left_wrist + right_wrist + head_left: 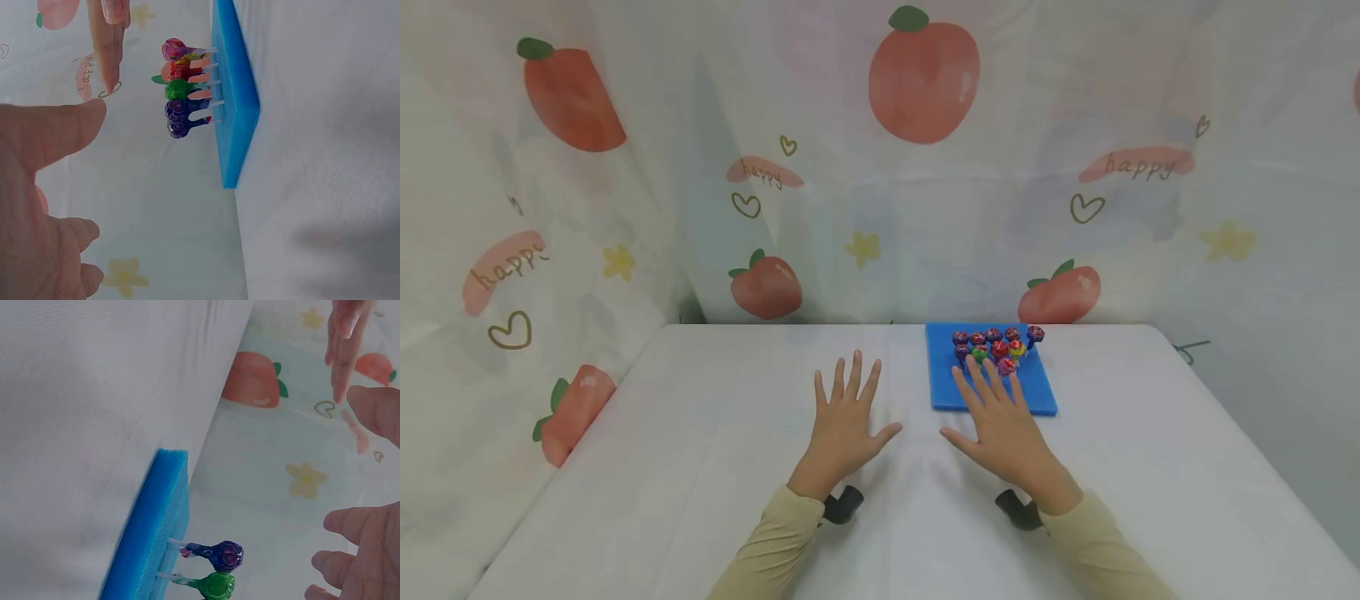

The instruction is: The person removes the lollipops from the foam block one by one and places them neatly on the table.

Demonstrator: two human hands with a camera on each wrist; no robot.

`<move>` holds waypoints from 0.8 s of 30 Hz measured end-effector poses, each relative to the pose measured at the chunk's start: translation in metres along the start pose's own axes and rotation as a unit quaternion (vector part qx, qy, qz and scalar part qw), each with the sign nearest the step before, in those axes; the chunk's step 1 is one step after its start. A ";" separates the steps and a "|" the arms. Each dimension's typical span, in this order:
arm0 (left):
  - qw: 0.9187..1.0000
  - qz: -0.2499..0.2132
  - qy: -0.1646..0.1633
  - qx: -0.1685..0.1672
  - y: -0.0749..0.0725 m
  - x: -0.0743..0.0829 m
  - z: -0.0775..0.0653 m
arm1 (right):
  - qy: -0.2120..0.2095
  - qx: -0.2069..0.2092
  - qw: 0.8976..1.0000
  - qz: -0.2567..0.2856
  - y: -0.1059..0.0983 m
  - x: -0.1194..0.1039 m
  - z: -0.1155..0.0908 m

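My left hand (844, 429) is held over the white table with its fingers straight and spread, holding nothing. To its right, my right hand (1006, 435) is spread the same way, palm down and bare of any object. Beyond the right fingertips lies a blue foam board (947, 392) with several wrapped lollipops stuck upright in it by their sticks. A green lollipop (177, 89) and a pink one (175, 49) show in the left wrist view. The right wrist view has a purple lollipop (226, 555) beside the green one. In the head view, the right fingers partly cover the board.
The white-covered table (715, 467) runs back to a hanging curtain (880, 208) printed with fruit, hearts and stars. The board stands near the table's far edge, right of centre. Black wrist mounts (844, 505) show below both wrists.
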State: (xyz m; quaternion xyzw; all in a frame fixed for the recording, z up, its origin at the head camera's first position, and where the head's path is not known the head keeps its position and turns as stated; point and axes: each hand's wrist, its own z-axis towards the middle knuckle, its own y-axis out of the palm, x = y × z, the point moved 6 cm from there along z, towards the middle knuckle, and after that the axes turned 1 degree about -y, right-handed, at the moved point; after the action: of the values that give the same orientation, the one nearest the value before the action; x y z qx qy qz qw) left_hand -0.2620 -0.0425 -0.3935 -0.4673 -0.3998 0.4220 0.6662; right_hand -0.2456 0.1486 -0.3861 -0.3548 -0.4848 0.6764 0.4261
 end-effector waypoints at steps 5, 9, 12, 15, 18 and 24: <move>1.000 0.005 0.000 -0.002 0.000 0.001 0.002 | 0.000 0.002 1.000 -0.003 -0.002 0.002 0.001; 1.000 0.005 0.000 -0.003 0.000 0.002 0.005 | 0.004 0.000 1.000 -0.001 -0.003 0.004 0.001; 1.000 0.004 -0.001 -0.004 0.000 0.004 0.007 | 0.005 -0.004 1.000 -0.003 -0.003 0.007 0.003; 1.000 0.002 -0.001 -0.007 0.001 0.006 0.009 | 0.006 -0.008 1.000 -0.005 -0.004 0.010 0.003; 1.000 -0.002 0.002 -0.005 0.003 0.008 0.012 | 0.007 -0.008 1.000 -0.007 -0.005 0.014 0.004; 1.000 0.000 0.006 -0.003 0.006 0.010 0.019 | 0.012 -0.007 1.000 -0.009 -0.008 0.026 0.005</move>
State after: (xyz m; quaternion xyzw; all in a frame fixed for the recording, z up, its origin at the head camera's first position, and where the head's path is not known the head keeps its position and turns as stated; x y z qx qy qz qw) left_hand -0.2775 -0.0265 -0.3935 -0.4721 -0.3971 0.4181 0.6668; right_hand -0.2581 0.1725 -0.3786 -0.3618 -0.4876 0.6647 0.4354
